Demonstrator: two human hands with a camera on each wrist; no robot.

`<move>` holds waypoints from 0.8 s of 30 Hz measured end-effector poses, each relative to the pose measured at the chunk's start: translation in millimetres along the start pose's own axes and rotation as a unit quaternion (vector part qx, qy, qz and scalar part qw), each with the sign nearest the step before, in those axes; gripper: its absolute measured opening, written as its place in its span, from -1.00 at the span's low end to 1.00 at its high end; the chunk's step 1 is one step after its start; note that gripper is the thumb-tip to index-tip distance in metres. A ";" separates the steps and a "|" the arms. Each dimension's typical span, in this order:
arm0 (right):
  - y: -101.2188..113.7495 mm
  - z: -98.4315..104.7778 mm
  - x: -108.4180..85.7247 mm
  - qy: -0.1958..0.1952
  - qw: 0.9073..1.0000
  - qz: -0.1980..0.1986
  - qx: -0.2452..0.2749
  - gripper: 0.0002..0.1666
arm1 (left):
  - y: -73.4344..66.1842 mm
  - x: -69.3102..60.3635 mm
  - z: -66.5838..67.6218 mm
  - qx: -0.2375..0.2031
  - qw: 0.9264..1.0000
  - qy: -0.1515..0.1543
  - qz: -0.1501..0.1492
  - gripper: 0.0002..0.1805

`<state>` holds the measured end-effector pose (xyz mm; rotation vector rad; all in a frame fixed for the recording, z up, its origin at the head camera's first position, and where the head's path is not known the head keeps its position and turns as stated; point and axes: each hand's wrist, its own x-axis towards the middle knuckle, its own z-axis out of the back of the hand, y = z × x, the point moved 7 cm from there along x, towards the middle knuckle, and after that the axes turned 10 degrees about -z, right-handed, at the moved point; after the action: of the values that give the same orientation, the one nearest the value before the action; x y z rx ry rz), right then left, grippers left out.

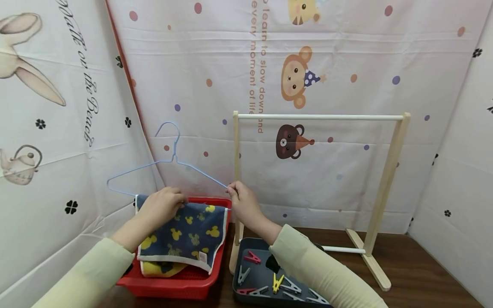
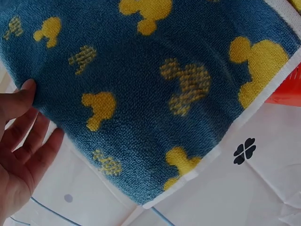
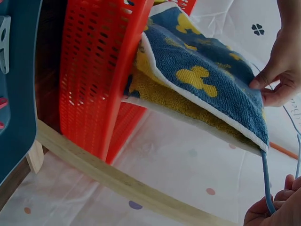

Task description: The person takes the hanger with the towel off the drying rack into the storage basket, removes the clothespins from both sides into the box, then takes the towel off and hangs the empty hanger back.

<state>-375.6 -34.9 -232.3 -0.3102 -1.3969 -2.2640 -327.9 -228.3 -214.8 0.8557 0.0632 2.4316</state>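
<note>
A blue wire hanger (image 1: 202, 172) stands upright above the red basket. Over its bottom bar hangs a small blue towel (image 1: 192, 233) with yellow mouse-head shapes and a white border. In the right wrist view the towel (image 3: 202, 77) shows a yellowish underside between its two folded layers. My left hand (image 1: 163, 207) pinches the towel's top edge near the middle of the bar, thumb on the near face. With my right hand (image 1: 246, 205) I grip the hanger's right corner, just past the towel's edge. The towel's lower part hangs into the basket.
The red basket (image 1: 165, 288) holds a yellow cloth (image 1: 159, 268). Right of it, a dark tray (image 1: 236, 280) has several clothespins, partly hidden by my right sleeve. A wooden rack with a white top rail (image 1: 319, 116) stands behind the tray. Printed curtains surround the table.
</note>
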 end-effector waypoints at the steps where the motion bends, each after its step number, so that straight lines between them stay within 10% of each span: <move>1: -1.4 0.0 0.2 -0.002 1.000 0.000 -0.002 -0.74 | -0.1 0.1 -0.3 -0.004 1.000 0.001 0.000 -0.92; 16: -20.5 -1.3 -8.4 0.011 1.000 0.005 0.015 -0.76 | 21.4 7.2 14.2 -0.098 0.991 -0.062 0.072 -0.90; 24: -27.8 -3.0 -13.4 0.000 0.999 0.040 0.006 -0.83 | 35.6 13.6 32.6 -0.180 0.970 -0.104 0.130 -0.83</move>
<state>-377.5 -23.4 -261.1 -0.3568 -1.3733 -2.1894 -334.8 -255.7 -173.4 0.9913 -0.5839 2.4592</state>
